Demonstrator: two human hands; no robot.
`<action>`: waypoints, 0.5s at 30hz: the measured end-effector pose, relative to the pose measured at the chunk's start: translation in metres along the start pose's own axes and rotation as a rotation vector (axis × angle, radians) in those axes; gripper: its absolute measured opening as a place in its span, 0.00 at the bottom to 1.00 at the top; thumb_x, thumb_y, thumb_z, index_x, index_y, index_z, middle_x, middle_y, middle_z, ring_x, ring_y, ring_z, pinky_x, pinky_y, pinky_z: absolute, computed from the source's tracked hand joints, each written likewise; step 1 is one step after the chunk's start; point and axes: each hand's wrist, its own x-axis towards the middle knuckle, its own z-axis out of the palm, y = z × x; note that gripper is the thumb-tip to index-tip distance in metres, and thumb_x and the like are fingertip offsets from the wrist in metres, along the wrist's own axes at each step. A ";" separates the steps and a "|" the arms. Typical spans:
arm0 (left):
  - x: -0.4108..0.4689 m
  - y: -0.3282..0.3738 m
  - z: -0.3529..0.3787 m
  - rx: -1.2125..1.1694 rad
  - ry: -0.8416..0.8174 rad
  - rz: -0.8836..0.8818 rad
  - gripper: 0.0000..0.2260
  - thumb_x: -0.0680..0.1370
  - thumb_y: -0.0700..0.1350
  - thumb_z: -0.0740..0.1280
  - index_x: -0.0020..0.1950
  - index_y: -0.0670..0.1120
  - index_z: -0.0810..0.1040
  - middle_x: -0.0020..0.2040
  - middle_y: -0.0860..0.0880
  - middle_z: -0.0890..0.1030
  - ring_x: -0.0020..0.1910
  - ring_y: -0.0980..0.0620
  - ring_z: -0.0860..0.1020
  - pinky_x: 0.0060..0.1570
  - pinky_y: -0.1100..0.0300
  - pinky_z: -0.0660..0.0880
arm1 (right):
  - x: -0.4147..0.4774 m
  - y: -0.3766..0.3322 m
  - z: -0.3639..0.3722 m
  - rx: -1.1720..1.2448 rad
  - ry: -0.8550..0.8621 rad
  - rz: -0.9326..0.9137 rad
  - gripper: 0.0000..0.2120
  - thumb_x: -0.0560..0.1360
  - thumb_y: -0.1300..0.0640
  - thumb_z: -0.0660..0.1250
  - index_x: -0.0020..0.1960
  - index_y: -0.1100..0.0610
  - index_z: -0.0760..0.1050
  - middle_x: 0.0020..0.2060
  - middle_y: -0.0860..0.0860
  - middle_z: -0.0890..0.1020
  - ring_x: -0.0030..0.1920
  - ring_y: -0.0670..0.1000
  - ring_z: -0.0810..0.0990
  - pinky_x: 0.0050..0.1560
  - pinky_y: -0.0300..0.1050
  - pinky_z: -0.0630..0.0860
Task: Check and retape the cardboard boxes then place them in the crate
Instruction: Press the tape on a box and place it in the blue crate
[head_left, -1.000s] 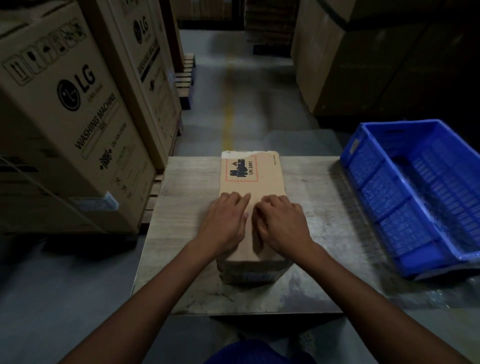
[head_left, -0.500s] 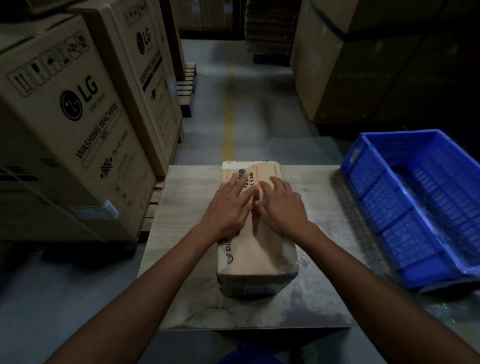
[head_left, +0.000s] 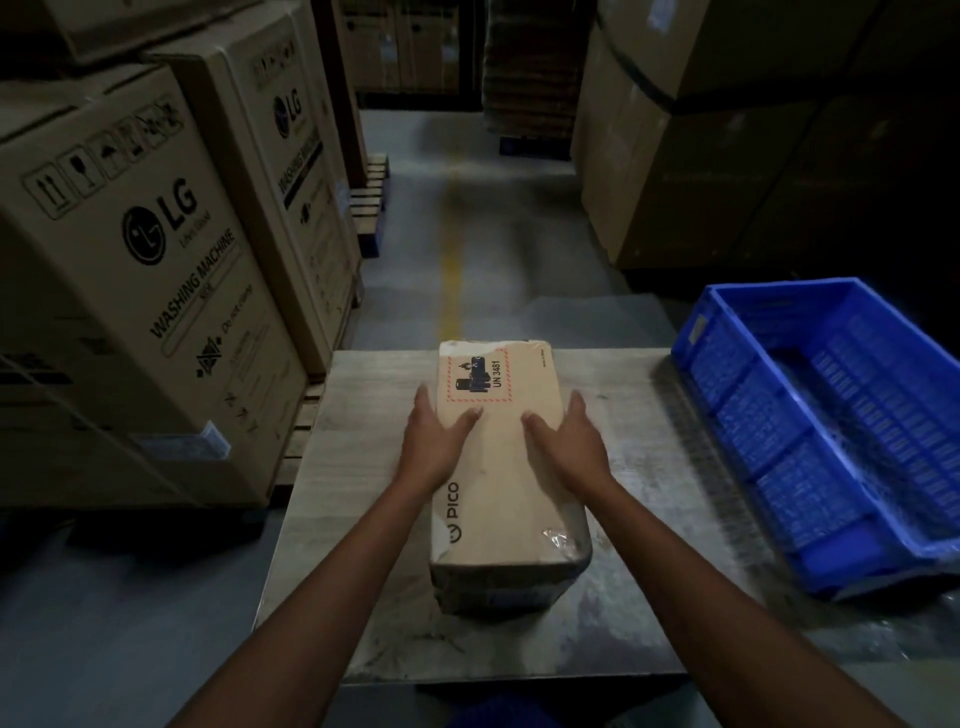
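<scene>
Head view gives us one cardboard box (head_left: 501, 483) lying lengthwise in the middle of the table (head_left: 358, 467). Our left hand (head_left: 432, 449) and right hand (head_left: 571, 441) flank it, fingers straight and together along its long sides, thumbs splayed onto the top. One blue crate (head_left: 737, 384) sits just right of the table, its far end cut off. Two washing-machine cartons (head_left: 156, 270) stand on the left; the stacks beyond are too dark to read.

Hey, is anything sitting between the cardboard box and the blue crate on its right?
Nothing visible does. Only bare table lies between the cardboard box and the blue crate, whose near wall the box must clear.
</scene>
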 end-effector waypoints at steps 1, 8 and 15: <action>-0.001 0.000 0.000 -0.127 -0.030 -0.071 0.32 0.76 0.60 0.70 0.74 0.47 0.65 0.68 0.46 0.77 0.64 0.45 0.77 0.62 0.44 0.76 | 0.001 0.002 0.000 0.100 -0.046 0.053 0.33 0.80 0.39 0.63 0.78 0.55 0.60 0.71 0.56 0.74 0.65 0.59 0.77 0.63 0.58 0.76; -0.014 0.019 -0.009 -0.475 -0.133 -0.015 0.15 0.81 0.54 0.67 0.63 0.47 0.78 0.55 0.47 0.85 0.52 0.48 0.84 0.55 0.45 0.81 | -0.018 -0.003 -0.017 0.337 0.009 -0.008 0.27 0.81 0.34 0.55 0.67 0.53 0.75 0.62 0.50 0.80 0.58 0.54 0.78 0.60 0.55 0.76; -0.018 0.063 -0.041 -0.857 -0.106 -0.052 0.29 0.82 0.65 0.53 0.63 0.42 0.77 0.53 0.44 0.84 0.51 0.45 0.82 0.48 0.49 0.79 | -0.023 -0.034 -0.056 0.710 0.145 -0.044 0.38 0.72 0.22 0.49 0.57 0.52 0.78 0.52 0.53 0.84 0.53 0.54 0.83 0.53 0.56 0.79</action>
